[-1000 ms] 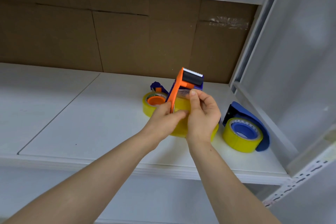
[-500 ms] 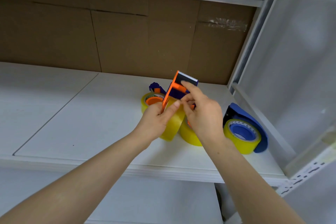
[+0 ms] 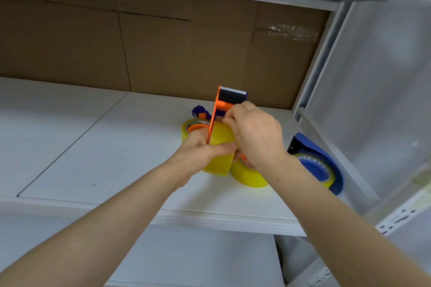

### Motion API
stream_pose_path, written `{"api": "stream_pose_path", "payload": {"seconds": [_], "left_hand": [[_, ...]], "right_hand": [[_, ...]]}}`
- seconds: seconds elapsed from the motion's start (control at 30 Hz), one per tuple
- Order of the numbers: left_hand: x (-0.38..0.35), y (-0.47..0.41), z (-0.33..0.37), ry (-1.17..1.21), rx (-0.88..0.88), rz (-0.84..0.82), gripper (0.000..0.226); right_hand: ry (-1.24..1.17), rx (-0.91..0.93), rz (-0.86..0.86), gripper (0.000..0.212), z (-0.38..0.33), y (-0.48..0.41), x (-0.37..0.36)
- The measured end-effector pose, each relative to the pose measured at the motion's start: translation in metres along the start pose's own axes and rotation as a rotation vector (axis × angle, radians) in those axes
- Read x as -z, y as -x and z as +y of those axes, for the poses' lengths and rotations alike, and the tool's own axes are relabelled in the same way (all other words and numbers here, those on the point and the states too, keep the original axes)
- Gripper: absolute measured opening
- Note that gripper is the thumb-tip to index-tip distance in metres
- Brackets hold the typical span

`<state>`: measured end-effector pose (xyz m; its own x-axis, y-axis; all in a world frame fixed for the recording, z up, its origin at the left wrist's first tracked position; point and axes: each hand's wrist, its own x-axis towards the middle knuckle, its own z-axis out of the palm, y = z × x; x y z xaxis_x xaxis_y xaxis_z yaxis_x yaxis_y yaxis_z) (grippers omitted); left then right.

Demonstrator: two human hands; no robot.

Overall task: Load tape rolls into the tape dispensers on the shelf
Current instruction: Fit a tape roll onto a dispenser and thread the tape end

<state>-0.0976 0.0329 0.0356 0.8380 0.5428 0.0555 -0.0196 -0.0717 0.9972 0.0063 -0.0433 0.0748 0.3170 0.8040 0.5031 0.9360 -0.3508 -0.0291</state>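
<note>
My left hand (image 3: 200, 154) grips an orange tape dispenser (image 3: 221, 105) with a yellow tape roll (image 3: 220, 144) seated in it, held upright above the white shelf (image 3: 116, 161). My right hand (image 3: 254, 135) pinches at the top of that roll, just under the dispenser's black toothed head. Behind my hands lies another yellow roll with an orange hub in a dark blue dispenser (image 3: 194, 123). A further yellow roll (image 3: 249, 175) lies on the shelf below my right wrist. At the right, a blue dispenser with a yellow roll (image 3: 319, 165) lies on its side.
Brown cardboard (image 3: 151, 49) lines the back of the shelf. A grey metal upright (image 3: 326, 53) and side rail close off the right end. Another shelf board runs overhead, and a lower shelf shows below the front edge.
My right hand has moved from the dispenser's head down to the top of the roll. The dispenser stands more upright in my left hand. The camera view shifted slightly.
</note>
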Motion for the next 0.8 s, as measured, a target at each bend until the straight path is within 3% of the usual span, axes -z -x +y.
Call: {"api": "stream_pose_path", "payload": {"seconds": [0.13, 0.23, 0.5, 0.57, 0.67, 0.8], "left_hand": [[0.0, 0.002, 0.005, -0.044, -0.048, 0.023, 0.006], [-0.002, 0.0, 0.004, -0.077, -0.092, 0.084, 0.023], [-0.011, -0.003, 0.005, -0.127, -0.107, 0.122, 0.079], [-0.009, -0.004, 0.007, -0.105, -0.099, 0.144, 0.068], [0.004, -0.007, 0.006, 0.04, -0.022, 0.221, 0.028], [0.006, -0.001, 0.007, 0.017, 0.0, 0.115, 0.017]], "right_hand": [[-0.071, 0.087, 0.182, 0.024, 0.001, 0.0, -0.015], [-0.091, 0.126, 0.318, 0.027, 0.004, 0.001, -0.021], [-0.134, 0.179, 0.419, 0.02, 0.017, 0.011, -0.028], [-0.167, 0.185, 0.473, 0.018, 0.017, 0.013, -0.024], [-0.318, 0.18, 0.528, 0.015, 0.009, 0.011, -0.005], [-0.605, -0.095, 0.306, 0.005, 0.018, -0.007, 0.013]]}}
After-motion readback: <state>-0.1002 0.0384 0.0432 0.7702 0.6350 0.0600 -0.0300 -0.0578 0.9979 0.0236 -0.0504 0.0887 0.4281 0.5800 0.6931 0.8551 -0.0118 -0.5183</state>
